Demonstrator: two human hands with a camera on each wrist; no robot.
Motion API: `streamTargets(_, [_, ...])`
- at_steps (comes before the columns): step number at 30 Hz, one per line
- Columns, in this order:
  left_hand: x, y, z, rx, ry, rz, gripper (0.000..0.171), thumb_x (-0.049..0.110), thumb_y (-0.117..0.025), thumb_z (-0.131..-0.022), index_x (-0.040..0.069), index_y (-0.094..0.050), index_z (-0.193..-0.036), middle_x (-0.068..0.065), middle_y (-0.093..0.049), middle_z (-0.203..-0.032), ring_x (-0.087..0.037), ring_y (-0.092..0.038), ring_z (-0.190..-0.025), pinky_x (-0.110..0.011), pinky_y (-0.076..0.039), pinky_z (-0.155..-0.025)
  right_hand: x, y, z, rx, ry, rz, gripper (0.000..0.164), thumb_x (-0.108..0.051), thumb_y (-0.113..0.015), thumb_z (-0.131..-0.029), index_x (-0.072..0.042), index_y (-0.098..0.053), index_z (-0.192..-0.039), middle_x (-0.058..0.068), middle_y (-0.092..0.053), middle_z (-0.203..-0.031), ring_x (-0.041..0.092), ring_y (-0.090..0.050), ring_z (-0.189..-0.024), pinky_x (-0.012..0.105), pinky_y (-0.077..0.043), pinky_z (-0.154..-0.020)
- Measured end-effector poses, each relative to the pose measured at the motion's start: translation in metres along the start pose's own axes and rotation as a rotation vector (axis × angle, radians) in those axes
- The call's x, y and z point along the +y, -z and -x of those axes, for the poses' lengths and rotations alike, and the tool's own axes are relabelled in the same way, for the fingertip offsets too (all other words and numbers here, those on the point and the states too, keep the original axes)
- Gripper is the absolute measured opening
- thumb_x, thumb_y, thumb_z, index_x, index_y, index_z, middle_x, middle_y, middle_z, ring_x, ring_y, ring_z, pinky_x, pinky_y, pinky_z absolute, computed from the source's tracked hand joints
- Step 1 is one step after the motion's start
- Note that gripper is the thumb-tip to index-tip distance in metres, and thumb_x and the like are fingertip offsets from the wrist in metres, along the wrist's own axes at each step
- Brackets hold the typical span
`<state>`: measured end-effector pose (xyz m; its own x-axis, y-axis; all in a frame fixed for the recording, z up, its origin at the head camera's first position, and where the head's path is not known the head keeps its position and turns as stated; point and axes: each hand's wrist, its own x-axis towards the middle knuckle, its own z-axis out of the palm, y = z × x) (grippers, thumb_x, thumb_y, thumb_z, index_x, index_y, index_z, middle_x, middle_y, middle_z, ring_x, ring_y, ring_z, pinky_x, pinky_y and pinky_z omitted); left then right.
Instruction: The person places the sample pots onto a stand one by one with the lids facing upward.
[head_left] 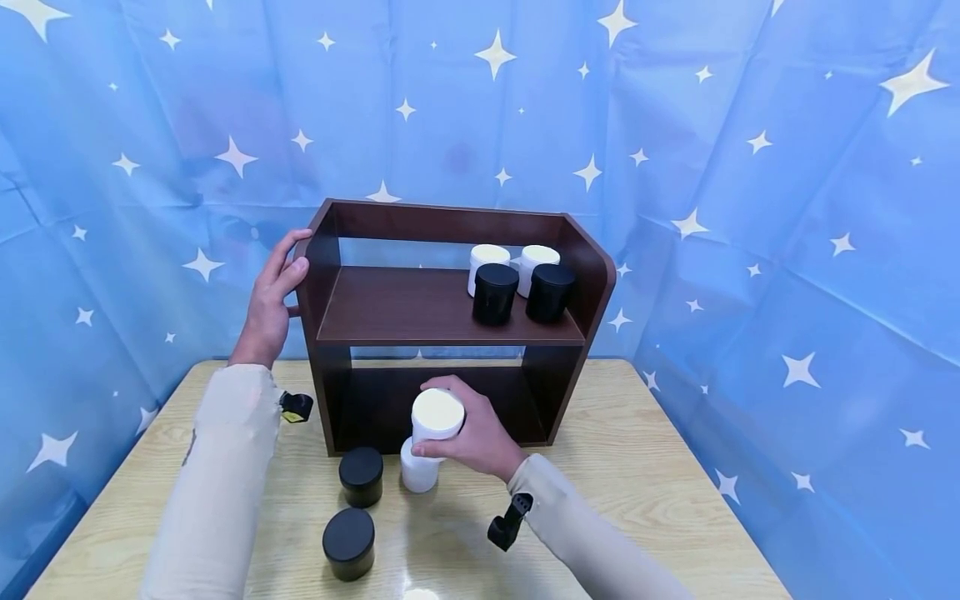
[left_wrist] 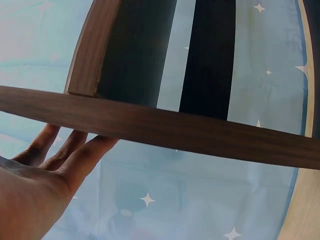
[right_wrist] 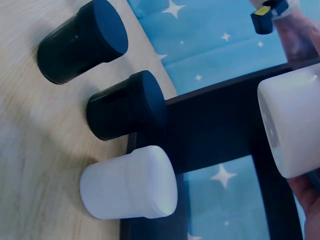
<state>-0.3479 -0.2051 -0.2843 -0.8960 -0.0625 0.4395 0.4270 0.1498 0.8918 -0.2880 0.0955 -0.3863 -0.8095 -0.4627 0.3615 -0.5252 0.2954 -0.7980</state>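
My right hand (head_left: 483,433) grips a white lidded jar (head_left: 437,417), thumb on one side and fingers on the other. The held jar is raised in front of the dark brown two-tier shelf (head_left: 397,304). Below it, a second white jar (head_left: 420,473) stands on the table, partly covered in the head view. My left hand (head_left: 268,310) rests against the outer left side of the shelf. In the left wrist view its extended fingers (left_wrist: 82,157) meet that side panel. Two black lidded jars, one nearer the shelf (head_left: 361,477) and one further forward (head_left: 348,544), stand left of the white one.
On the upper tier, at the right, two white jars (head_left: 489,255) (head_left: 539,257) stand behind two black jars (head_left: 495,296) (head_left: 550,294). A light wooden table (head_left: 637,467) carries the shelf. A blue star-patterned curtain (head_left: 450,108) hangs behind and at both sides.
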Motion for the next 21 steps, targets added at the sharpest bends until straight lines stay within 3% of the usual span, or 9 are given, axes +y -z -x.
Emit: streamTargets(21, [-0.001, 0.001, 0.0, 0.003, -0.001, -0.005, 0.048, 0.056, -0.037, -0.102, 0.047, -0.037, -0.15, -0.005, -0.037, -0.158, -0.027, -0.039, -0.135, -0.075, -0.028, -0.11, -0.023, 0.019, -0.025, 0.035, 0.065, 0.036, 0.068, -0.018, -0.089, -0.074, -0.014, -0.054, -0.133, 0.005, -0.064, -0.127, 0.022, -0.062, -0.108, 0.039, -0.051, -0.094])
